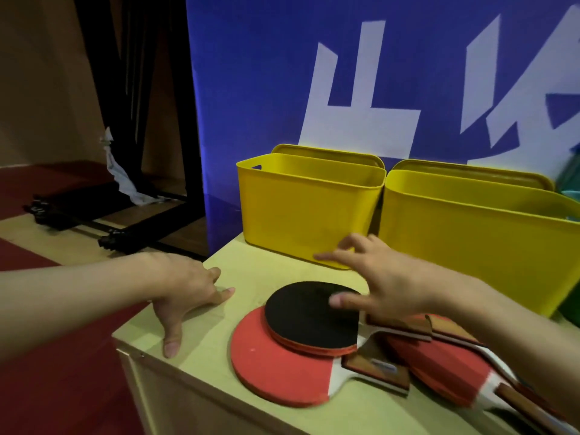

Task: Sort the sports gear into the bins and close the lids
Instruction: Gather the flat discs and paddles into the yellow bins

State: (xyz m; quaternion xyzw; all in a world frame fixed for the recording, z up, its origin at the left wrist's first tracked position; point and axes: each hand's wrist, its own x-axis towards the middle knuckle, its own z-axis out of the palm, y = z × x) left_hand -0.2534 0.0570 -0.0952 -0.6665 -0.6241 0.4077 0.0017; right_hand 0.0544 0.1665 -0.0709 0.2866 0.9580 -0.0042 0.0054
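Note:
Several table tennis paddles lie in a loose pile on the pale wooden table (219,337). A black-faced paddle (309,312) rests on top of a red-faced paddle (276,365), and another red paddle (439,365) lies to the right, partly under my forearm. My right hand (383,277) hovers with spread fingers just above the black paddle and holds nothing. My left hand (185,290) rests flat on the table's left corner. Two yellow bins stand behind, the left bin (301,215) and the right bin (470,243), both open, each with a yellow lid (326,152) propped upright behind it.
A blue banner with white shapes (376,73) hangs right behind the bins. The table's left edge drops to a red and tan floor, where a black metal stand (94,221) lies. Something green (571,177) shows at the far right.

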